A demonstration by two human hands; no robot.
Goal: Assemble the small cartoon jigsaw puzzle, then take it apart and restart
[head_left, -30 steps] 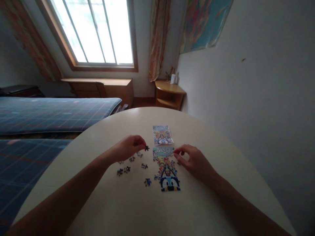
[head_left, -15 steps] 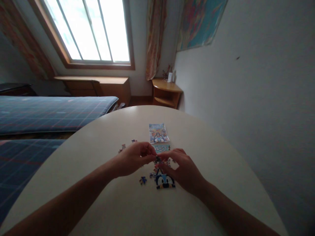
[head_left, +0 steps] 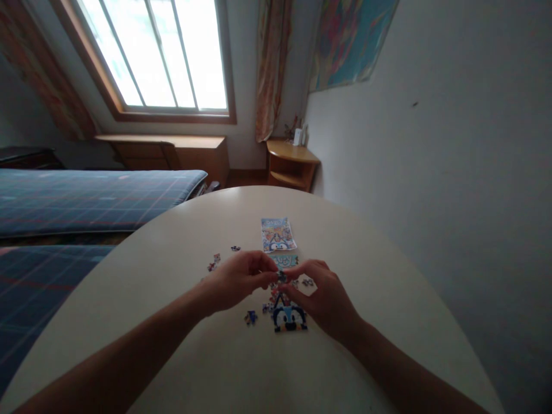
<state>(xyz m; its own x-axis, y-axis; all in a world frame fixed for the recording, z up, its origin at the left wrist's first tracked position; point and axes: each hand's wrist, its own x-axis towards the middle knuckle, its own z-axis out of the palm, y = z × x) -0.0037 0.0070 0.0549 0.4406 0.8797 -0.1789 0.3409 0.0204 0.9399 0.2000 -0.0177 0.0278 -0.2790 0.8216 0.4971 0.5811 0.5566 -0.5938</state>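
Note:
My left hand (head_left: 241, 282) is closed in a pinch on a small dark puzzle piece (head_left: 282, 276), held over the middle of a partly joined jigsaw. My right hand (head_left: 321, 287) meets it from the other side, thumb and index finger closed about the same piece. The jigsaw's lower part (head_left: 290, 319) shows a blue cartoon dog's face, and its top strip (head_left: 287, 261) carries pale lettering. Fingers cover much of the middle section. A loose piece (head_left: 250, 317) lies left of the dog's face; other pieces (head_left: 307, 282) lie right of the jigsaw, by my right index finger.
A printed picture sheet (head_left: 278, 234) lies beyond the jigsaw on the round cream table (head_left: 207, 368). More loose pieces (head_left: 214, 262) are scattered beyond my left wrist. A plaid mattress (head_left: 95, 198) stands left of the table, a white wall (head_left: 452, 172) to the right.
My left fingertips have shifted slightly right with the piece. My right index fingertip has drawn back a little to the right, showing more of the piece and the pieces beside the jigsaw.

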